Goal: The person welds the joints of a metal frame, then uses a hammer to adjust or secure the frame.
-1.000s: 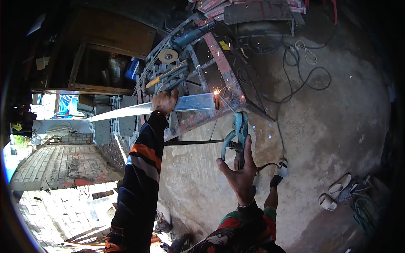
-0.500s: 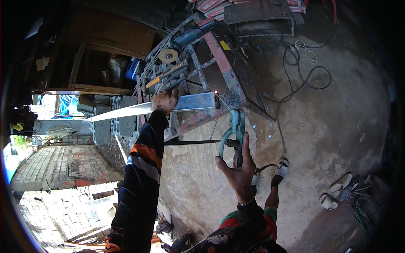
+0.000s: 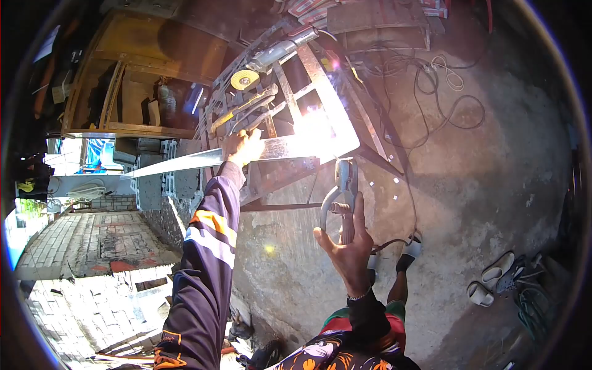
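Note:
My left hand [image 3: 242, 147] is wrapped round a long flat metal bar [image 3: 185, 163], which lies across a metal frame stand [image 3: 327, 92]. In my right hand [image 3: 350, 262] is a welding electrode holder [image 3: 345, 191], gripped by its handle with the thumb and a finger along it. A welding arc [image 3: 314, 129] glares white at the bar's right end, just beyond the holder's jaws. The glare hides the bar's end and most of the electrode.
On the stand lie an angle grinder [image 3: 280, 52] and a hammer-like tool with a yellow handle [image 3: 240, 111]. Cables [image 3: 425, 92] coil over the concrete floor at right. Sandals [image 3: 487, 280] lie at lower right, and a wooden cabinet [image 3: 142, 92] stands at upper left.
A small glow at the bar's end has become a bright arc that lights up the stand, my left sleeve and the cabinet. Both hands stay almost in place.

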Demonstrator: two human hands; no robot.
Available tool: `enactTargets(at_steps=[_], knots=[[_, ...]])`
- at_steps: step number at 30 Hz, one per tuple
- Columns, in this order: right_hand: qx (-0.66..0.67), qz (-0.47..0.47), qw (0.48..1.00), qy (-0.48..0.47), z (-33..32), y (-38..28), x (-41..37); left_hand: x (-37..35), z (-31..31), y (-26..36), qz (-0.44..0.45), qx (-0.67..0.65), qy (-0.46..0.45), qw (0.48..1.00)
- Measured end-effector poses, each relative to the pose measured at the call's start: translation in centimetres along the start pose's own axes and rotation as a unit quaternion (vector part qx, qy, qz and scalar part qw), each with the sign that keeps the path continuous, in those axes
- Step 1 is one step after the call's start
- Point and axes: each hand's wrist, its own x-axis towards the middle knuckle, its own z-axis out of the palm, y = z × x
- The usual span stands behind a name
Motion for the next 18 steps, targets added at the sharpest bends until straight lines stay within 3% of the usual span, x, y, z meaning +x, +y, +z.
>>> enactTargets(at_steps=[1,2,4,8,18], knots=[[0.049,0.000,0.999,0.013,0.1,0.3,-0.4,0.1,-0.3,-0.3,-0.006,-0.061,-0.002,0.998],[0.099,-0.001,0.995,0.027,0.2,0.3,-0.5,0.0,-0.3,-0.2,-0.003,-0.035,0.005,0.999],[0.098,0.009,0.995,0.024,-0.1,0.2,-0.7,0.8,1.2,-0.9,-0.079,-0.082,-0.008,0.993],[0.078,0.024,0.997,0.005,-0.3,-0.4,-0.3,0.1,0.2,-0.4,-0.025,-0.053,-0.007,0.998],[0.034,0.009,0.999,0.000,0.0,-0.2,-0.4,0.4,-0.5,0.0,-0.098,-0.139,-0.011,0.985]])
